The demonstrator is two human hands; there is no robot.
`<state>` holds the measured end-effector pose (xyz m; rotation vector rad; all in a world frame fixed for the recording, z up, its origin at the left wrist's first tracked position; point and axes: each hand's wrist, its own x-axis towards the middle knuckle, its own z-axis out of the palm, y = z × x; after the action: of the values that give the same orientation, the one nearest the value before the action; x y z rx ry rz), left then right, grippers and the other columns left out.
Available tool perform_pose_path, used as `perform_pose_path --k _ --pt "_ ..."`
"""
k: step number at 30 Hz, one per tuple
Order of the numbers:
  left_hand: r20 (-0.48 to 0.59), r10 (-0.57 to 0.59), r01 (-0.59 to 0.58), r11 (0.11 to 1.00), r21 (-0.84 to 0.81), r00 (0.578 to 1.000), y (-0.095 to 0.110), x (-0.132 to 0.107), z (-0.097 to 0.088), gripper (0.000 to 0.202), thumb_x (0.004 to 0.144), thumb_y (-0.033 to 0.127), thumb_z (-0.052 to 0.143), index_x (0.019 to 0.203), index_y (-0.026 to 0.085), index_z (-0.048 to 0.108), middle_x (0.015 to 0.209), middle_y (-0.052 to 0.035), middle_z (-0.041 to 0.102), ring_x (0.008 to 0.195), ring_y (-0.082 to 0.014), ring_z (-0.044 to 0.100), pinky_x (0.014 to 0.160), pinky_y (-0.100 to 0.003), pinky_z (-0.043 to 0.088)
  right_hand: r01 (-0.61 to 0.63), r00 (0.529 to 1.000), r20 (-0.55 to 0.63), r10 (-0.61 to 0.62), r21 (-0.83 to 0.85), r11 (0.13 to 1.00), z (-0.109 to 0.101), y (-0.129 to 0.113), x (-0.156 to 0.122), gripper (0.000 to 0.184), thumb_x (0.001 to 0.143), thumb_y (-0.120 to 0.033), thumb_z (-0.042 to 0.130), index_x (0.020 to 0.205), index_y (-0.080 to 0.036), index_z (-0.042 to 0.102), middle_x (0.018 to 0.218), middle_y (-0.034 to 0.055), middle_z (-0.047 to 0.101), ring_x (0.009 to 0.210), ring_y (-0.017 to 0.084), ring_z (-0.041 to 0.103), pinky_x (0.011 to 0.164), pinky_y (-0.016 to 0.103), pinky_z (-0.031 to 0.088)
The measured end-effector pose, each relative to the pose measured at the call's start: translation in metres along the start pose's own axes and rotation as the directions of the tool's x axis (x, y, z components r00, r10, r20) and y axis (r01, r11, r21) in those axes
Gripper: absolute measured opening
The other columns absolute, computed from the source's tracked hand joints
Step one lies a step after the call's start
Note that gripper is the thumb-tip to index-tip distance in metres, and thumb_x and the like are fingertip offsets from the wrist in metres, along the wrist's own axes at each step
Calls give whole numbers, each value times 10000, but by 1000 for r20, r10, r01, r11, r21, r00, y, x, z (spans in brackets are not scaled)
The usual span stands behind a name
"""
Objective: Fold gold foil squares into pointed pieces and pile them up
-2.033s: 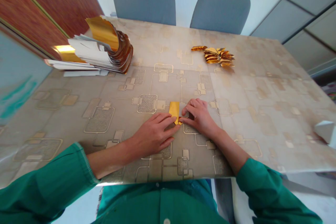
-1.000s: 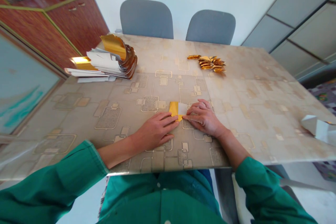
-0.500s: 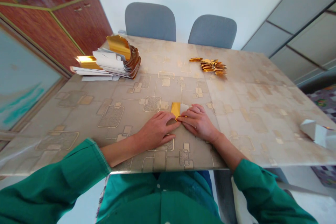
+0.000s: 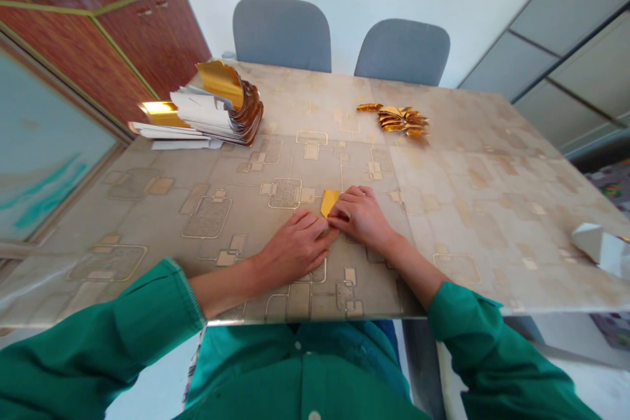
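Observation:
A small piece of folded gold foil paper (image 4: 328, 202) lies on the table near its front edge, its far end showing beyond my fingertips. My left hand (image 4: 295, 243) rests on the table, fingers bent together, the tips at the near left corner of the paper. From the right, my right hand (image 4: 361, 220) pinches the paper's near right side with thumb and fingers. The fingertips of both hands meet there and hide the near end of the paper.
A stack of gold and white paper sheets (image 4: 211, 115) stands at the back left. Several folded gold pieces (image 4: 402, 121) lie in a pile at the back right. A white folded paper (image 4: 598, 246) sits at the right edge. Two grey chairs (image 4: 283, 33) are behind the patterned table (image 4: 236, 177).
My right hand has moved left and closed in toward the left hand. The pale flap on the paper's right no longer shows, and the visible gold part is narrower at its near end.

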<state>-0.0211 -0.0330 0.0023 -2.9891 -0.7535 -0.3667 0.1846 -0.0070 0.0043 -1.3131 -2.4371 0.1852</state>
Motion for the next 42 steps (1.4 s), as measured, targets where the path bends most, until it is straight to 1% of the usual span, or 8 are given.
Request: perform_pose_path --k 8,13,16,20,25,29,36,42 --pt "1 -64 64 995 -77 998 -4 -3 1 341 916 314 571 1235 209 627 980 -77 550 921 -237 483 881 -405 425 -117 990 -74 116 0 993 11 -6 2 242 913 -309 644 698 -197 634 727 13 659 817 189 518 804 352 285" --pt "-48 -105 97 984 -148 993 -7 -5 1 379 903 317 604 1277 256 627 1233 -121 534 1129 -287 480 1048 -537 355 -40 997 -61 45 87 995 3 -1 -9 184 945 -292 613 793 -229 695 804 1 682 898 178 555 912 372 275" --pt "-45 -112 103 979 -176 993 -8 -6 1 374 900 321 607 1270 271 637 1241 -114 547 1155 -282 495 1091 -568 317 10 997 -76 1 139 990 -2 4 -19 107 936 -306 631 899 -260 721 904 3 711 959 177 577 958 386 266" --pt "-45 -104 97 986 -136 994 -10 -6 0 394 894 352 620 1278 269 631 1286 -115 541 1221 -297 478 1133 -598 256 48 997 -69 -37 161 986 -6 9 -29 112 939 -300 622 984 -263 718 995 22 728 1001 183 597 994 406 264" --pt "-15 -44 41 989 -144 999 -16 -6 0 417 914 381 603 1309 246 604 1297 -115 561 1288 -302 456 1161 -590 208 9 996 -95 2 119 993 -2 5 -27 80 934 -279 624 898 -254 691 951 9 728 977 181 605 1049 425 220" --pt "0 -32 31 980 -194 999 -22 -6 1 420 923 407 595 1315 254 597 1285 -111 570 1297 -293 472 1165 -586 199 -50 993 -99 60 102 994 1 1 -24 88 914 -262 643 830 -233 643 881 4 696 950 188 589 1016 408 253" --pt "3 -8 8 984 -181 1000 -23 -6 0 414 945 403 570 1328 246 572 1283 -92 590 1290 -279 481 1189 -595 108 -95 987 -117 107 99 990 -4 12 -29 98 923 -204 608 831 -236 622 870 -10 689 941 183 576 994 389 260" --pt "19 -10 13 986 -166 1000 -24 -6 2 429 945 413 570 1346 261 562 1329 -111 549 1307 -286 465 1176 -590 167 -49 985 -163 55 40 998 -4 13 -32 100 940 -215 596 855 -234 646 862 -8 690 925 176 580 1024 396 244"
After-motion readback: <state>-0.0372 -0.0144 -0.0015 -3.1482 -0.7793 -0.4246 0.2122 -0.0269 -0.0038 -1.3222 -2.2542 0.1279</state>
